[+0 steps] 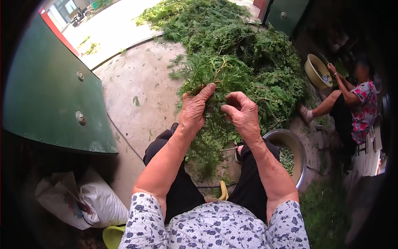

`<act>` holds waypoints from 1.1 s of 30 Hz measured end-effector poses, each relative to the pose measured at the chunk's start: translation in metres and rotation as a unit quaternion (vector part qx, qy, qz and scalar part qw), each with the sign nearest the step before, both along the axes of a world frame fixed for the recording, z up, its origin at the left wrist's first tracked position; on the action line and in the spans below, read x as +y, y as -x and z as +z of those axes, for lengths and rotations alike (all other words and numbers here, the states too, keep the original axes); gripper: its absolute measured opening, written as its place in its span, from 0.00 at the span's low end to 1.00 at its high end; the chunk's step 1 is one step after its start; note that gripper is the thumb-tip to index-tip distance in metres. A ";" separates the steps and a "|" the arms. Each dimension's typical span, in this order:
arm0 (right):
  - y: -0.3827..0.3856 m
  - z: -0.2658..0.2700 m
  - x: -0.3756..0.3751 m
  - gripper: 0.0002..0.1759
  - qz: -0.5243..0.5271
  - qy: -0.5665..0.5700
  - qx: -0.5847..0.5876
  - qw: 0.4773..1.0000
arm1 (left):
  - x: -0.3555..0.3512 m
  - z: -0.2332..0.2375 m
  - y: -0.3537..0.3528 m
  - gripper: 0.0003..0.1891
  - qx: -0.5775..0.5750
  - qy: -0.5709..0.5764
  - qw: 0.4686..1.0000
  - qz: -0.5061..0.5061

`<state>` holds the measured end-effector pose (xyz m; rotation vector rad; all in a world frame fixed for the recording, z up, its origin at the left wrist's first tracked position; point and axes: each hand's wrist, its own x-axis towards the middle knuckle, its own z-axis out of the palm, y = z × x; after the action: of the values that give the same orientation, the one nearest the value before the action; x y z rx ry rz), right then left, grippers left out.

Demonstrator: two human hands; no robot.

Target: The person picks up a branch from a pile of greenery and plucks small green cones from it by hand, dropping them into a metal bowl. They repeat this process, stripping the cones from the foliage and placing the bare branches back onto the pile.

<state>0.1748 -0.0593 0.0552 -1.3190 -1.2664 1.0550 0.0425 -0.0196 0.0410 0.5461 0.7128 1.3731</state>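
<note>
Head view: a green door [45,91] stands at left, above a white sack [99,199]. The left hand [195,110] is closed around a leafy sprig [203,70] held up over the knees. The right hand [242,114] pinches its foliage with curled fingers. By the right knee sits a metal bowl [299,145] of green bits. A seated person [360,108] is at far right.

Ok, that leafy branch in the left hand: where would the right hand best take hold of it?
On the bare woody stem just above the left hand, coming in from the right. The branch stands roughly upright, and that stem is its one firm, leafless part; the foliage is soft and would likely tear. The right hand is close beside it.
</note>
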 end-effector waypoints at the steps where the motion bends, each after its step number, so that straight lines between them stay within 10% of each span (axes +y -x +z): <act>1: -0.002 -0.004 0.009 0.14 0.002 0.000 0.001 1.000 | 0.005 -0.002 0.002 0.07 0.001 0.000 1.000 0.002; 9: -0.011 -0.034 0.054 0.11 0.037 -0.033 -0.001 0.999 | 0.035 -0.024 0.011 0.12 0.097 0.004 0.992 -0.077; 11: -0.010 -0.040 0.060 0.11 0.041 -0.052 -0.028 0.997 | 0.039 -0.025 0.015 0.10 0.331 -0.095 0.935 -0.079; 28: -0.018 -0.047 0.080 0.08 0.001 0.064 0.071 0.995 | 0.045 -0.030 0.004 0.15 0.182 0.007 0.977 -0.108; 33: -0.027 -0.051 0.085 0.07 0.025 0.162 0.366 0.916 | 0.046 -0.024 0.000 0.16 0.122 0.078 0.986 -0.081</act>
<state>0.2017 0.0254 0.0044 -0.9630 -0.5718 1.6465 0.0422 0.0264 0.0172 0.6386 0.9445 1.0997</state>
